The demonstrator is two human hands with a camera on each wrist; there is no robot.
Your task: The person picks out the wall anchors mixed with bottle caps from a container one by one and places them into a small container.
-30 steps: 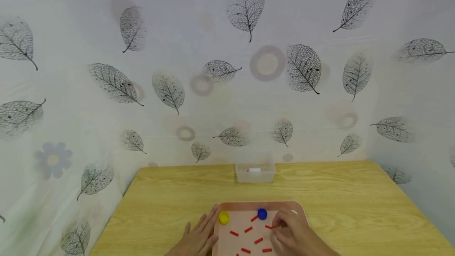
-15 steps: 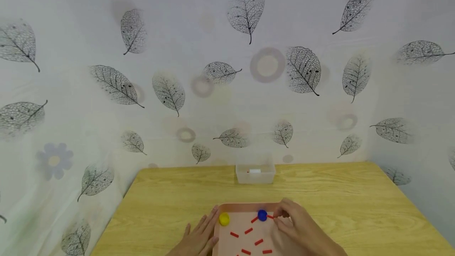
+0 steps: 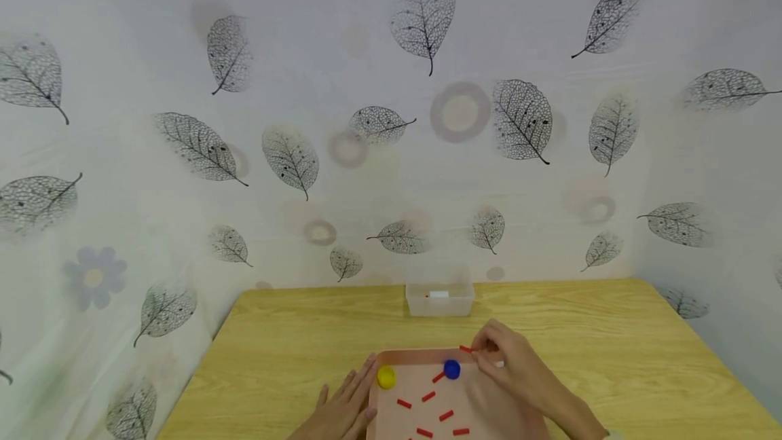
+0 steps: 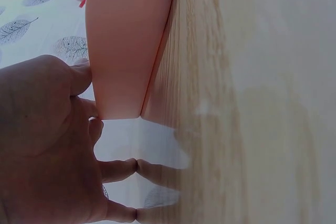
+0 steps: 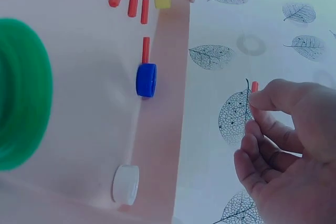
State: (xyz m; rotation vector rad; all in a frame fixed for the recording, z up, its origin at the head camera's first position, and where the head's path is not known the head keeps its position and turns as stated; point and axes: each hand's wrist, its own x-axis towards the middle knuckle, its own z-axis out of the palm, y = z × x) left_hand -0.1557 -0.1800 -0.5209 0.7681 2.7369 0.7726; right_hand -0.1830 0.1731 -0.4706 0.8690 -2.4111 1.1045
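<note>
Between thumb and index finger, my right hand [image 3: 513, 362] pinches a small red stick [image 3: 466, 348] above the far rim of the pink tray [image 3: 415, 357]. The same right hand [image 5: 299, 145] and stick [image 5: 254, 86] show in the right wrist view. My left hand [image 3: 342, 407] lies against the tray's left side; in the left wrist view its fingertips rest on the table. Inside the tray are a yellow cap [image 3: 386, 377], a blue cap [image 3: 451, 369], a white cap [image 5: 126, 184] and several loose red sticks [image 3: 429, 396]. One stick touches or nearly touches the blue cap.
A clear plastic box [image 3: 440, 304] with small things in it stands at the back of the wooden table [image 3: 293, 331], near the leaf-patterned curtain [image 3: 379, 182]. A large green round thing [image 5: 23, 95] shows close up in the right wrist view.
My right hand has lifted the red stick up from the tray floor and carried it past the blue cap toward the far rim. My left hand has stayed in place.
</note>
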